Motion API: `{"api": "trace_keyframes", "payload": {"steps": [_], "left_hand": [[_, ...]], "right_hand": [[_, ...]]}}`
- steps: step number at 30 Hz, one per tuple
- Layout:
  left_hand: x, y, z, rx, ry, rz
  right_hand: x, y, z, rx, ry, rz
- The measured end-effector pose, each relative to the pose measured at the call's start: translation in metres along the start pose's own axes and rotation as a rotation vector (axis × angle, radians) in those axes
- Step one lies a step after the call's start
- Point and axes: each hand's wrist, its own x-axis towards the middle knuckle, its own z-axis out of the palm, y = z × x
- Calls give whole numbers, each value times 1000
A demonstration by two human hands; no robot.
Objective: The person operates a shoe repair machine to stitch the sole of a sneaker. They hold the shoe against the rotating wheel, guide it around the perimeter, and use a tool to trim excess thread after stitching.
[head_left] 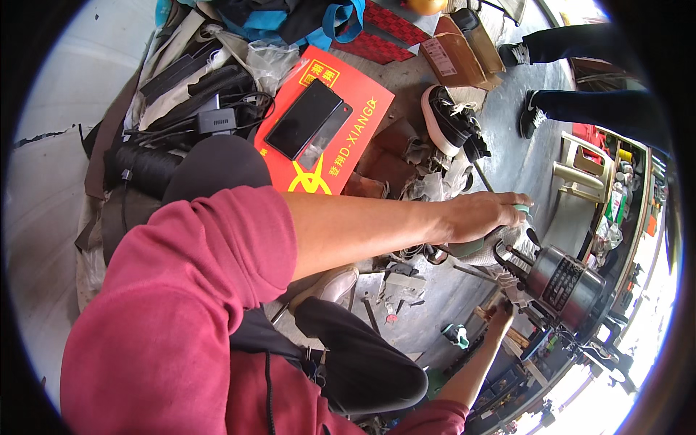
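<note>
My left hand point(482, 216) reaches across the middle, its fingers curled over a mint-green and pale woven item point(500, 239), perhaps a shoe. Just right of it is a metal machine point(562, 286) with a cylindrical housing, a dark label plate and a curved black arm. Lower down, my right hand point(500, 314) is closed at the machine's lower parts; what it grips is too small to make out.
A red-orange box point(370, 123) carries a black phone point(308, 119). Bags and cables point(188, 94) pile at upper left; shoes point(442, 116) and cardboard point(457, 54) lie behind. Another person's legs point(580, 109) stand upper right, near a cream stool point(580, 170). Tools point(370, 312) lie by my knee.
</note>
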Motion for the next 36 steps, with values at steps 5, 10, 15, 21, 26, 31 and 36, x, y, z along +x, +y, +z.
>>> {"api": "trace_keyframes", "payload": {"steps": [5,10,15,21,26,31,36], "left_hand": [[1,-2,-1,-11,-3,4],[-1,1,-1,42,4,-19],[-4,3,-2,47,-14,-6],[-7,10,0,11,-20,-22],[-18,24,1,-1,-62,-33],[-12,23,2,11,-75,-10],[-16,18,2,35,-58,56]], "right_hand": [[-68,-57,29,335,-85,-181],[-70,-50,-50,247,370,-359],[-4,10,-51,10,490,-230],[-25,-12,35,207,-105,-95],[-85,-66,-8,156,158,-302],[-55,-49,-55,189,564,-300],[-5,4,-22,91,338,-99]]}}
